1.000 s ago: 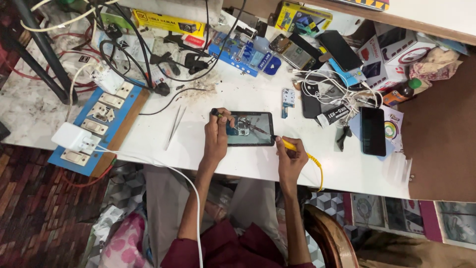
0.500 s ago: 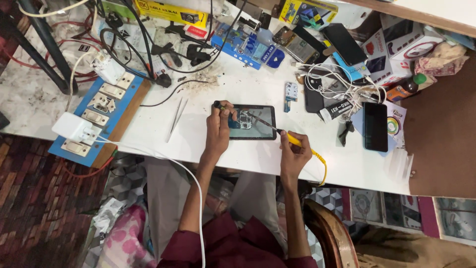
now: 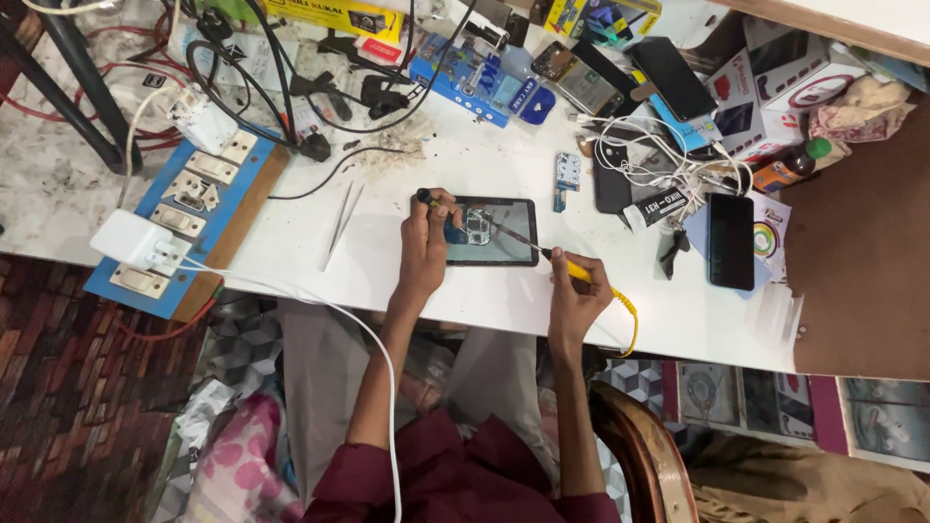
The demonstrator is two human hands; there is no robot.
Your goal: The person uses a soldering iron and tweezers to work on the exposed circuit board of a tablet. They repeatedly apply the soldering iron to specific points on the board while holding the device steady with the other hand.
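A dark rectangular mat [image 3: 509,254] lies on the white table [image 3: 504,310], with a small circuit board [image 3: 477,228] on it. My left hand [image 3: 426,242] rests at the mat's left edge and pinches a thin black-handled tool whose tip reaches toward the board. My right hand [image 3: 576,295] is just off the mat's right corner and grips a yellow-handled soldering iron [image 3: 567,266]. Its thin tip points up-left at the board, and its yellow cord loops down past my wrist.
Metal tweezers [image 3: 339,221] lie left of the mat. A blue switch board [image 3: 184,208] with a white adapter [image 3: 131,240] sits far left. Black phones [image 3: 730,240], white cables [image 3: 649,145], boxes and a small bottle [image 3: 790,167] crowd the right and back.
The view has shifted slightly, so the table sits a little lower in view. Both hands stay at the mat with their tools, hardly moved.
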